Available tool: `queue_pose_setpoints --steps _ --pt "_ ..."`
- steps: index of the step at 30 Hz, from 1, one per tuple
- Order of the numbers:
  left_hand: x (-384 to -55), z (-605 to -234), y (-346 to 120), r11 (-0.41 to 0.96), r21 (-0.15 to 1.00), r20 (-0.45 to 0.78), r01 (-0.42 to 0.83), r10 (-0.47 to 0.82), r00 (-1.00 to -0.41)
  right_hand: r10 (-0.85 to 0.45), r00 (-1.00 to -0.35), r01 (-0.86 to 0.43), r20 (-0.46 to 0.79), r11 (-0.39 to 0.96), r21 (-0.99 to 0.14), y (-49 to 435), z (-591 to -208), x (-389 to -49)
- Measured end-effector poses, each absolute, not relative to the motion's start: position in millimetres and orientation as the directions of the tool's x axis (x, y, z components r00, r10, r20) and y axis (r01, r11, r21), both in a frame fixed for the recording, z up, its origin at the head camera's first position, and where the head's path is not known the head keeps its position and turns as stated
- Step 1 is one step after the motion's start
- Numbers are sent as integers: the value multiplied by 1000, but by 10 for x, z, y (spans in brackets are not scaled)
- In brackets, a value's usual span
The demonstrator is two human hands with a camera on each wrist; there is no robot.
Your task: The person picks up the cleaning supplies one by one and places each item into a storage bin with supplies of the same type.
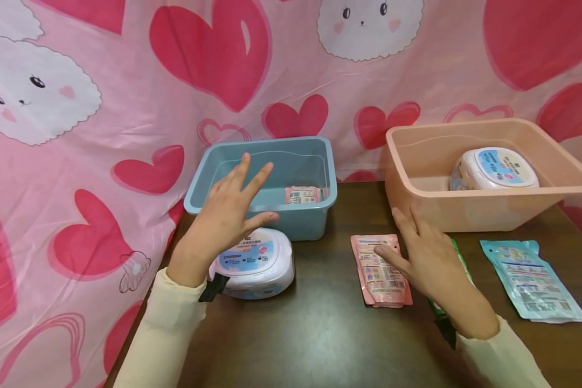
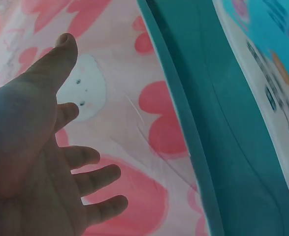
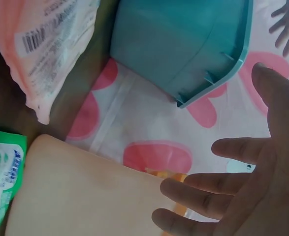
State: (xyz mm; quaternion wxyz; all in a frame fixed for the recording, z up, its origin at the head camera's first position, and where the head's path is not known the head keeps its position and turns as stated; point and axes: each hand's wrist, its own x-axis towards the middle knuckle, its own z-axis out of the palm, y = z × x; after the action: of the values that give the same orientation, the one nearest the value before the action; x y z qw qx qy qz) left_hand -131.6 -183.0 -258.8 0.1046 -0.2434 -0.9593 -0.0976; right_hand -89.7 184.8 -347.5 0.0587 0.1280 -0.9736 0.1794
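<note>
Fingers spread, my left hand (image 1: 220,215) hovers over a white lidded tub (image 1: 257,269) with a blue label, partly covering it in the head view. Behind the tub stands a blue-grey plastic bin (image 1: 298,221) with a small pink packet (image 1: 303,194) inside. My right hand (image 1: 429,258), fingers straight and apart, is above the table between a pink pouch (image 1: 383,280) and a teal pouch (image 1: 538,283). It largely hides a green pouch (image 3: 4,172) beneath it. Neither hand holds anything.
A peach plastic bin (image 1: 465,213) stands at the back right, holding another white lidded tub (image 1: 501,168). The dark wooden table (image 1: 310,334) meets a pink heart-patterned cloth (image 1: 126,108) at the back and left.
</note>
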Motion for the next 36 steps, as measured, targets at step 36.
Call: queue_pose_setpoints --steps 36 --pt "-1723 -2767 -2619 948 161 82 275 264 -961 -158 -985 -118 -71 914 -389 1920 -3885 -827"
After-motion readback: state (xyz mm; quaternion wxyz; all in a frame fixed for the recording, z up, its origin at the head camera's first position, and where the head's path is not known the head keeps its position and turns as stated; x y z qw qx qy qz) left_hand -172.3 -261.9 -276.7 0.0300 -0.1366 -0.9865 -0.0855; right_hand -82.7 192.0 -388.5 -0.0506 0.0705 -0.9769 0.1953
